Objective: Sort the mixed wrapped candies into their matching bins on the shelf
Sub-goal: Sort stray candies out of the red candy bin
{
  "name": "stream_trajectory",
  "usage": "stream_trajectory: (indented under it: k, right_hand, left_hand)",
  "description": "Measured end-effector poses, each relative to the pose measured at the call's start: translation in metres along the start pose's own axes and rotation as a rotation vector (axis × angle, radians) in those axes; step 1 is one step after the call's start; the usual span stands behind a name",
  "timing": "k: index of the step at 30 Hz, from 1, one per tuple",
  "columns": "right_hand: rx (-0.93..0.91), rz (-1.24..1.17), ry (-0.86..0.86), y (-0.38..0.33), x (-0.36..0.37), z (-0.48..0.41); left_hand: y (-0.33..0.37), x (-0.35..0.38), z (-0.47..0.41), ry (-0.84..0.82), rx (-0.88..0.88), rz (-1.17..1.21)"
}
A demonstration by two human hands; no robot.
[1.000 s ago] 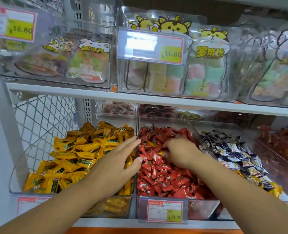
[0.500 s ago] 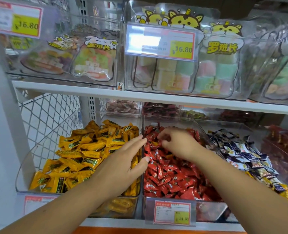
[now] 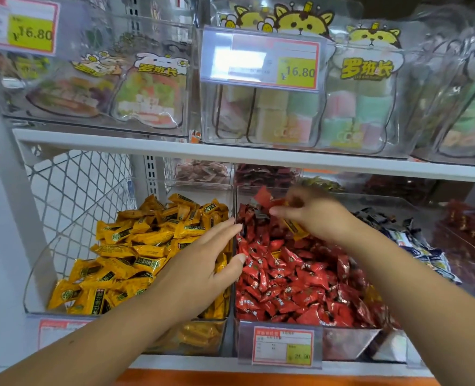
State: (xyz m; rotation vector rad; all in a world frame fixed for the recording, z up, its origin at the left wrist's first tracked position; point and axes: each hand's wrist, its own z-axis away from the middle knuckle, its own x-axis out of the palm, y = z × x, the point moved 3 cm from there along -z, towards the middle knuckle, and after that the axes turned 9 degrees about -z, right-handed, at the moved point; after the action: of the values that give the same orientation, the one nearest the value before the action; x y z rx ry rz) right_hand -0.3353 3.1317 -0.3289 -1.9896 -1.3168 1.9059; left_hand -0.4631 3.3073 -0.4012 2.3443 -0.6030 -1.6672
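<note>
Right hand [image 3: 318, 215] is up over the far part of the red bin [image 3: 345, 342], fingers curled round a yellow candy [image 3: 296, 229] that sticks out below the palm. It's blurred there. A red wrapper [image 3: 262, 196] sits just by the fingertips, and I can't tell if it's pinched too or loose.

Left hand [image 3: 202, 263] is flat with straight fingers and holds nothing. It hovers over the divider between the yellow bin [image 3: 71, 224] and the red bin, thumb above the red candies [image 3: 286, 274].

My read: a stray yellow is coming out of the reds and belongs left, with the yellow candies [image 3: 136, 246].

To do it well:
- Shed any red over the red bin before crossing the divider.
- Carry left and clear the wall.
- Let go over the middle of the yellow pile, not the rim. The pile is heaped and the wrappers look slippery.
- The left hand is in the path, so either turn it palm up for a handoff or pull it clear.
- Then rescan the reds.
</note>
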Motion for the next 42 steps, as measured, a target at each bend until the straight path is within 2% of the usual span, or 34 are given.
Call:
stream_trajectory:
  k: [5, 7, 9, 11, 17, 19, 23, 26, 29, 33, 35, 38, 39, 40, 42]
  right_hand:
    - [0.051, 0.502, -0.333, 0.024, 0.021, 0.015]
    - [0.020, 0.588, -0.313, 0.030, 0.034, 0.017]
    - [-0.021, 0.620, -0.222, 0.029, 0.044, 0.015]
    - [-0.014, 0.546, -0.179, 0.031, 0.046, 0.012]
    - [0.186, -0.187, -0.059, 0.020, 0.001, 0.023]
    - [0.262, -0.311, -0.049, 0.016, -0.004, 0.029]
    - [0.353, -0.328, 0.021, 0.005, -0.003, 0.032]
    - [0.349, -0.381, 0.099, -0.010, 0.004, 0.029]
    - [0.292, -0.288, 0.072, -0.026, 0.014, 0.019]
    - [0.333, -0.185, 0.015, -0.028, 0.017, 0.016]
    - [0.262, -0.269, 0.114, -0.030, 0.013, 0.014]
    - [0.076, -0.366, 0.384, -0.043, 0.011, 0.005]
    - [0.023, -0.374, 0.403, -0.051, 0.016, 0.000]
    - [-0.027, -0.414, 0.354, -0.058, 0.024, -0.004]
    - [-0.106, -0.554, 0.069, -0.075, 0.048, -0.007]
  left_hand:
    - [0.000, 0.001, 0.001, 0.001, 0.000, -0.005]
    - [0.001, 0.001, 0.001, 0.000, -0.002, -0.015]
    - [0.001, 0.000, 0.002, 0.000, -0.012, -0.018]
    - [0.001, 0.000, 0.002, 0.002, -0.014, -0.018]
    - [0.002, -0.001, 0.002, -0.004, -0.009, -0.016]
    - [0.002, -0.001, 0.002, -0.008, -0.008, -0.016]
    - [0.003, -0.001, 0.003, -0.021, -0.015, -0.014]
    - [0.003, -0.001, 0.003, -0.025, -0.017, -0.016]
    - [0.004, -0.002, 0.005, -0.025, -0.025, -0.018]
    - [0.003, -0.002, 0.006, -0.028, -0.025, -0.009]
    - [0.003, -0.002, 0.005, -0.031, -0.023, -0.009]
    - [0.004, -0.003, 0.005, -0.020, -0.023, -0.015]
    - [0.005, -0.004, 0.005, -0.018, -0.023, -0.015]
    - [0.006, -0.004, 0.005, -0.014, -0.024, -0.013]
    - [0.008, -0.005, 0.005, -0.004, -0.020, -0.033]
